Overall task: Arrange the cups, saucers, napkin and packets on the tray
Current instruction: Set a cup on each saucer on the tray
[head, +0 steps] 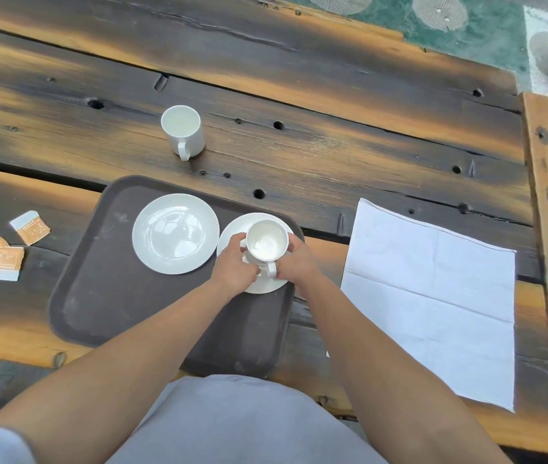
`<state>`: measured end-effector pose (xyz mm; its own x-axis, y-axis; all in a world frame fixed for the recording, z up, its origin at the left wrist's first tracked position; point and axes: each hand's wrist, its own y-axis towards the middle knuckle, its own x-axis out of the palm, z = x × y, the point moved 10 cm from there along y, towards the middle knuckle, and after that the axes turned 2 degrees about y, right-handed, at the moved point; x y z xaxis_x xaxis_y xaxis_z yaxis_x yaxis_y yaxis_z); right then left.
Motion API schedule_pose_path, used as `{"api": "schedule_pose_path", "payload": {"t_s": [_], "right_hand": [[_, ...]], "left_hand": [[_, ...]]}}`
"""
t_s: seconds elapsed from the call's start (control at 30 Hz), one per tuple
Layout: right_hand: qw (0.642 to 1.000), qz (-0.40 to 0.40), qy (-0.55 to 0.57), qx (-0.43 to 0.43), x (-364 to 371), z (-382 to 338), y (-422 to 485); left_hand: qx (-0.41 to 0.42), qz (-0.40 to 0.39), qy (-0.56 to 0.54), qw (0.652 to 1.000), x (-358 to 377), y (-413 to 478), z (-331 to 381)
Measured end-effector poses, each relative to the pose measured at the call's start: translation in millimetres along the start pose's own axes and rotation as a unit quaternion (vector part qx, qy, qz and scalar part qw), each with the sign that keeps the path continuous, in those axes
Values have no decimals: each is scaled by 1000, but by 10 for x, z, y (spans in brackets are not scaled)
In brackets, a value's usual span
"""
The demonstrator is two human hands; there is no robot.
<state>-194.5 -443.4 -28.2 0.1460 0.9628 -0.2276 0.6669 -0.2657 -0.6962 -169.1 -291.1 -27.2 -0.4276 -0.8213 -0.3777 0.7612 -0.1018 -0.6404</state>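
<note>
Cup (266,244), white and empty, stands upright on the right saucer (232,234) at the right end of the dark brown tray (105,296), its handle pointing toward the person. Left hand (235,266) closes on the cup's left side and right hand (294,259) on its right side, near the handle. Just left of it on the tray lies a second saucer (175,233), bare. A second cup (182,130), also empty, stands on the wooden table (332,128) beyond the tray, handle toward the person. Orange-and-white packets (4,252) lie scattered to the tray's left; an unfolded white napkin (433,296) lies flat to its right
</note>
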Motion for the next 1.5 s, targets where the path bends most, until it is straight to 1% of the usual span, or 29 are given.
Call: {"api": "schedule_pose_path", "payload": {"t_s": [0.13,0.27,0.37,0.5,0.63,0.73,0.87,1.2,1.37,1.5], "right_hand": [[1000,13,-26,-1,-28,43,-57],[996,58,-71,-6,-135,5,-140],[988,101,-113,-42,-233,-165,-254],[971,164,-143,-98,-298,-379,-460],[960,178,-146,-161,-127,-539,-633],[956,155,-160,-194,128,-618,-697],[965,102,-164,-177,507,-586,-681],[958,13,-238,-161,1331,-669,-523],[957,3,-243,-158,1542,-777,-319],[960,4,-240,-143,1615,-933,-73]], "left_hand": [[0,17,-28,999,-75,-78,19],[12,27,-57,998,-152,-199,77],[22,28,-72,997,-223,-299,113],[38,25,-57,997,-352,-391,148],[42,21,-55,997,-503,-468,95],[36,33,-64,997,-632,-513,9],[28,51,-82,995,-843,-570,-148],[-26,104,-118,987,-1540,-513,-596],[-42,106,-112,987,-1718,-283,-609],[-45,86,-108,989,-1784,13,-499]]}}
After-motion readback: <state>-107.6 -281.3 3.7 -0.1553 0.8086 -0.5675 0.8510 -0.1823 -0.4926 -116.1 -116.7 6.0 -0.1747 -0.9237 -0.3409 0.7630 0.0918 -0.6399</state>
